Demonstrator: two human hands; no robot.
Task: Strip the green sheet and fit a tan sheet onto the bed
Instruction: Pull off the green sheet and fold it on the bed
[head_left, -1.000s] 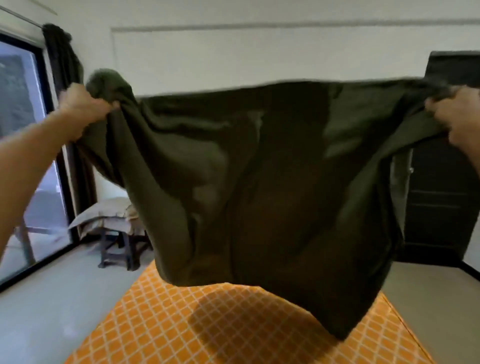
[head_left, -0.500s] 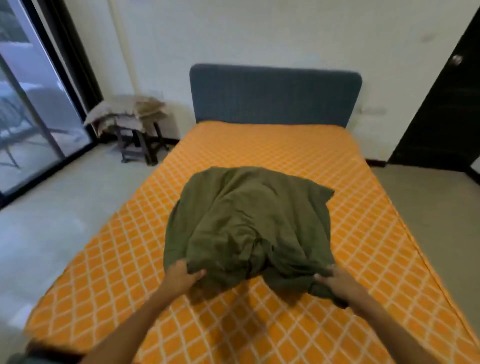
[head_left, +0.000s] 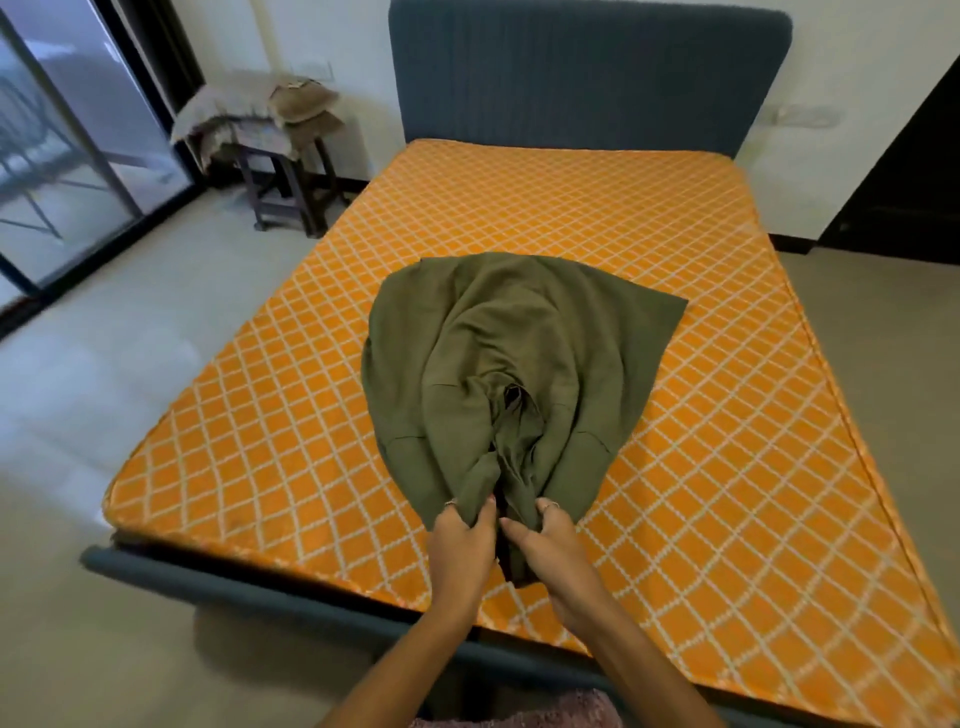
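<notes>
Both hands gather the green sheet.
Left hand and right hand grip its near edge, side by side, I note, on the orange mattress.

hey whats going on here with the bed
A person stands at the foot of the bed, gathering a green sheet that lies bunched in a heap on the bare orange mattress. The left hand and right hand each grip the near edge of the sheet, close together. The sheet is already off the mattress corners. Folded tan and beige linens sit on a stool by the headboard, not yet on the bed.
</notes>
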